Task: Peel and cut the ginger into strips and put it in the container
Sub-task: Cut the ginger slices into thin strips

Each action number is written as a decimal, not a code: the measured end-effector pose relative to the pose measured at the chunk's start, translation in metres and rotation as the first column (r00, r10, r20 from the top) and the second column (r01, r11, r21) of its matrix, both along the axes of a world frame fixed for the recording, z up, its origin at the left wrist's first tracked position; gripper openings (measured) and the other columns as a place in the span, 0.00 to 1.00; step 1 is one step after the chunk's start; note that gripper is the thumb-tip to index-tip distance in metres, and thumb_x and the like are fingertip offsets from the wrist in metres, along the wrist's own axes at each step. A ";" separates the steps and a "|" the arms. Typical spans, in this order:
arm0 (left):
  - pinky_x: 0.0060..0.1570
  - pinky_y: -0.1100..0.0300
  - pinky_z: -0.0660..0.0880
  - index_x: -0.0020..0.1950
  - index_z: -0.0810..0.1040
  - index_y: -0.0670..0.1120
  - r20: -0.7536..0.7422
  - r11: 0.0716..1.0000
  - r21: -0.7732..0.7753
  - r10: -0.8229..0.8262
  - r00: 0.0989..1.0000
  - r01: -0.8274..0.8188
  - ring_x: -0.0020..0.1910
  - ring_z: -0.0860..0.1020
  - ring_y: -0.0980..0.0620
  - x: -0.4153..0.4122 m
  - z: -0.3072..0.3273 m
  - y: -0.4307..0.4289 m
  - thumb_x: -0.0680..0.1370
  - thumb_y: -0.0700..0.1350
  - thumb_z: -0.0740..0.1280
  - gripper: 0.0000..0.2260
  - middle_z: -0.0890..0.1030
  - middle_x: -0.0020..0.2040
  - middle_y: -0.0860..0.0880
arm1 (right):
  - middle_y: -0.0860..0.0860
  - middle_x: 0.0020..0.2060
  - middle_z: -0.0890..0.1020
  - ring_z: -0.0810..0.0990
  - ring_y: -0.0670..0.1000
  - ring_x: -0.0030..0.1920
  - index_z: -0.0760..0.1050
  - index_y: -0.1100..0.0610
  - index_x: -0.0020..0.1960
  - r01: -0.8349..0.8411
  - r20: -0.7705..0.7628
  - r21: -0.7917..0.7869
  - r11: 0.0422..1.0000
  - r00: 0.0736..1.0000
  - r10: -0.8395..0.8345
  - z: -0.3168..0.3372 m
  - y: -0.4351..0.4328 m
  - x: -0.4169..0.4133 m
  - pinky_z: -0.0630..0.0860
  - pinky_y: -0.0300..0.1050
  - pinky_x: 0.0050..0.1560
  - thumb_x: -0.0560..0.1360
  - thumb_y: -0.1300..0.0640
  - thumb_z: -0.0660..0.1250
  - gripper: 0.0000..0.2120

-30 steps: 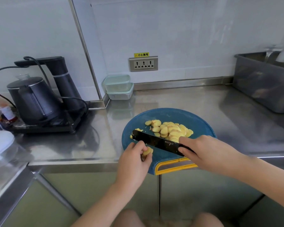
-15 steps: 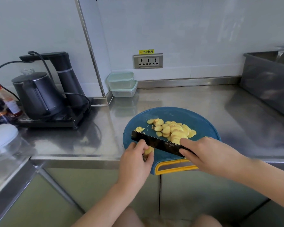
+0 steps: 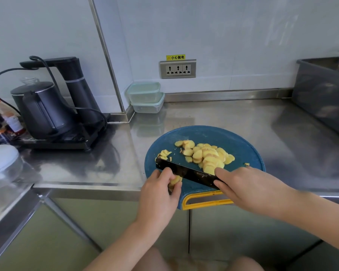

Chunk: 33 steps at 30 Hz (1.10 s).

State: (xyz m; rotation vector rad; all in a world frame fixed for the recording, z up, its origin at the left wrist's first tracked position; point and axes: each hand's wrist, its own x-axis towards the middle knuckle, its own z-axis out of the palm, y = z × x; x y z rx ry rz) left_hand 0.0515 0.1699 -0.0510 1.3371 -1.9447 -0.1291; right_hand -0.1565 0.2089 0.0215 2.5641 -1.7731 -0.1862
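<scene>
Pinching a small ginger piece [image 3: 175,180] btwn curled fingertips and thumb, the left hand [image 3: 160,189] holds it down at the near-left part of the blue cutting board [image 3: 243,145], knuckles right against the flat of the knife [image 3: 186,173]. Knife = black blade lying diagonally, tip toward the board's left edge, heel at the right hand [image 3: 249,186], whose fingers are curled tight round the handle end; handle itself is hidden under the hand. Can't tell whether the edge touches the board. Behind the blade, mid-board, a heap of pale yellow ginger slices [image 3: 207,155] overlaps; a smaller cluster of cut bits [image 3: 164,154] lies nr the blade tip, and one stray crumb [image 3: 247,164] sits at right. Board's yellow handle [image 3: 205,202] overhangs the front edge of the steel counter [image 3: 233,118]. Two stacked clear containers [image 3: 145,96] w/ pale green lids sit in the back corner, well apart from the board. Black kettle [image 3: 41,108] on its base at far left, grey bin [image 3: 321,90] at far right, wall outlet [image 3: 178,69] above the containers.
</scene>
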 end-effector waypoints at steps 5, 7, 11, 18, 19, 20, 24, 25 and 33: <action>0.28 0.76 0.57 0.40 0.73 0.49 -0.008 1.000 -0.013 0.013 1.000 -0.013 0.27 0.66 0.63 0.000 -0.003 0.000 0.68 0.43 0.76 0.12 0.72 0.35 0.57 | 0.46 0.30 0.65 0.64 0.47 0.28 0.57 0.49 0.49 -0.036 -0.035 0.013 0.999 0.999 0.037 0.004 -0.006 -0.002 0.67 0.42 0.36 0.83 0.46 0.45 0.09; 0.29 0.76 0.57 0.40 0.73 0.49 -0.006 1.000 -0.016 0.015 1.000 -0.015 0.26 0.66 0.61 0.001 -0.004 -0.001 0.68 0.43 0.76 0.12 0.73 0.35 0.56 | 0.46 0.30 0.66 0.65 0.47 0.28 0.58 0.49 0.49 -0.046 -0.027 0.022 0.999 0.999 0.046 0.002 -0.010 -0.003 0.70 0.44 0.38 0.83 0.46 0.45 0.09; 0.28 0.75 0.58 0.39 0.73 0.48 -0.006 1.000 -0.020 0.010 1.000 -0.010 0.27 0.67 0.58 0.001 -0.005 -0.001 0.68 0.43 0.76 0.12 0.73 0.34 0.55 | 0.46 0.30 0.66 0.65 0.47 0.28 0.58 0.49 0.48 -0.051 -0.032 0.042 0.998 0.998 0.052 -0.004 -0.015 -0.002 0.72 0.45 0.39 0.83 0.46 0.45 0.10; 0.27 0.73 0.60 0.39 0.72 0.48 -0.006 1.000 -0.004 -0.010 1.000 0.010 0.28 0.69 0.57 0.001 -0.005 0.000 0.68 0.43 0.76 0.12 0.73 0.35 0.55 | 0.45 0.33 0.68 0.70 0.47 0.33 0.67 0.52 0.53 -0.084 0.043 0.035 0.996 0.996 0.083 -0.004 -0.027 0.012 0.68 0.42 0.37 0.83 0.48 0.48 0.12; 0.26 0.73 0.61 0.39 0.72 0.48 -0.005 1.000 -0.003 -0.011 1.000 0.011 0.29 0.70 0.57 0.000 -0.004 0.000 0.69 0.43 0.75 0.12 0.73 0.35 0.55 | 0.46 0.35 0.70 0.72 0.49 0.35 0.67 0.52 0.53 -0.074 0.076 0.045 0.996 0.995 0.070 -0.005 -0.027 0.014 0.70 0.43 0.38 0.83 0.48 0.49 0.12; 0.26 0.73 0.61 0.39 0.71 0.48 -0.004 1.000 -0.002 -0.012 1.000 0.012 0.29 0.70 0.57 0.000 -0.004 0.000 0.69 0.43 0.75 0.12 0.73 0.35 0.55 | 0.46 0.36 0.70 0.73 0.49 0.37 0.68 0.52 0.52 -0.056 0.109 0.059 0.997 0.993 0.049 -0.006 -0.027 0.015 0.71 0.44 0.39 0.83 0.48 0.50 0.11; 0.27 0.72 0.61 0.39 0.70 0.48 -0.011 1.000 0.007 -0.008 1.000 0.008 0.29 0.69 0.56 0.001 -0.005 0.000 0.70 0.44 0.74 0.12 0.73 0.36 0.55 | 0.43 0.33 0.69 0.70 0.46 0.34 0.66 0.51 0.48 0.016 0.169 0.095 0.995 0.985 -0.032 -0.006 -0.029 0.013 0.66 0.41 0.36 0.82 0.47 0.51 0.10; 0.27 0.72 0.61 0.39 0.70 0.49 -0.012 1.000 0.012 -0.012 1.000 0.012 0.29 0.69 0.56 0.001 -0.005 0.000 0.70 0.44 0.74 0.12 0.73 0.36 0.55 | 0.43 0.33 0.69 0.70 0.45 0.33 0.66 0.51 0.48 0.031 0.173 0.099 0.995 0.984 -0.048 -0.005 -0.029 0.013 0.65 0.40 0.35 0.82 0.48 0.52 0.10; 0.29 0.67 0.68 0.40 0.70 0.48 -0.037 1.000 0.004 -0.028 0.999 0.028 0.33 0.73 0.56 0.002 -0.007 0.000 0.71 0.44 0.73 0.11 0.73 0.37 0.54 | 0.44 0.34 0.69 0.70 0.46 0.34 0.65 0.50 0.48 0.080 0.139 0.083 0.993 0.986 -0.091 0.000 -0.020 0.008 0.66 0.39 0.35 0.82 0.46 0.51 0.10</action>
